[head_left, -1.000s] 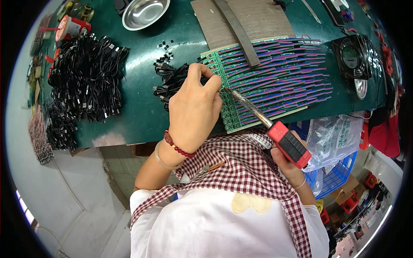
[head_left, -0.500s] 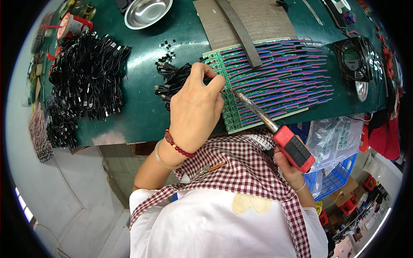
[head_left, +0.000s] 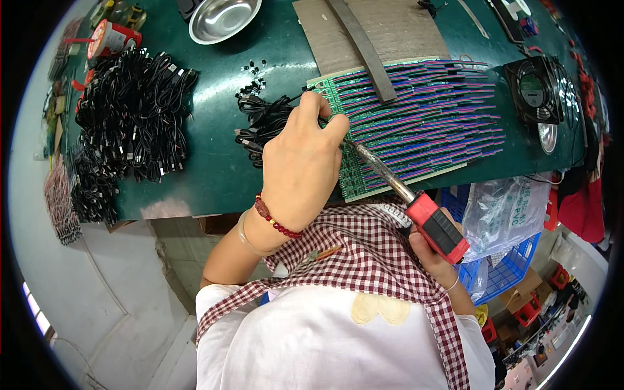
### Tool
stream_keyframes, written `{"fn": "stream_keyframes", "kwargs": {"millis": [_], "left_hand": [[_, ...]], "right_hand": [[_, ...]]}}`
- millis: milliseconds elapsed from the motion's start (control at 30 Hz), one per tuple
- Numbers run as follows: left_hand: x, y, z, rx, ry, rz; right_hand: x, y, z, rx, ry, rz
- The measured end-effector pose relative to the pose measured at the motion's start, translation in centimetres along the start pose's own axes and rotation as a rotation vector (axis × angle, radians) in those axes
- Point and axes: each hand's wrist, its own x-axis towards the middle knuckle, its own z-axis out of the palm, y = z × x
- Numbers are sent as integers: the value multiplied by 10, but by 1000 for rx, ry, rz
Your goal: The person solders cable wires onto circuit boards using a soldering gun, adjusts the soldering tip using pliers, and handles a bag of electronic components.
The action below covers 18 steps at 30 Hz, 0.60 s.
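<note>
Left hand: mid-frame (head_left: 302, 156), back turned up, fingers curled toward the thumb at the left edge of the circuit boards; the fingertips are hidden from this angle, so I cannot tell whether they are closed on anything.
Right hand: right of centre, lower half (head_left: 432, 250), wrapped around the handle of the soldering iron.
Soldering iron: red-and-black handle (head_left: 421, 208), metal shaft slanting up and left, its tip end close to the left hand's thumb.
Circuit boards: a green row (head_left: 351, 175) just right of the left hand, with multicoloured wires (head_left: 429, 120) running off toward the right of the frame.
Metal bar: upper centre (head_left: 364, 55), lying across a brown board (head_left: 416, 32) and the wires.
Black cables: a small bunch (head_left: 263, 120) left of the left hand, a large pile (head_left: 133, 117) at the left of the frame.
Steel bowl: top of the frame, left of centre (head_left: 224, 19).
Fan: right of the frame (head_left: 534, 88), on the green tabletop (head_left: 218, 140).
Blue basket: lower right (head_left: 513, 270), below a clear plastic bag (head_left: 507, 211).
</note>
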Motion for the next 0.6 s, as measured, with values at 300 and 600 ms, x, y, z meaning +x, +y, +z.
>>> {"fn": "stream_keyframes", "kwargs": {"millis": [300, 600], "left_hand": [[2, 0, -3, 39, -21, 38], [-5, -3, -15, 124, 12, -111]], "right_hand": [[-28, 16, 3, 213, 83, 309], [-23, 24, -1, 352, 119, 242]]}}
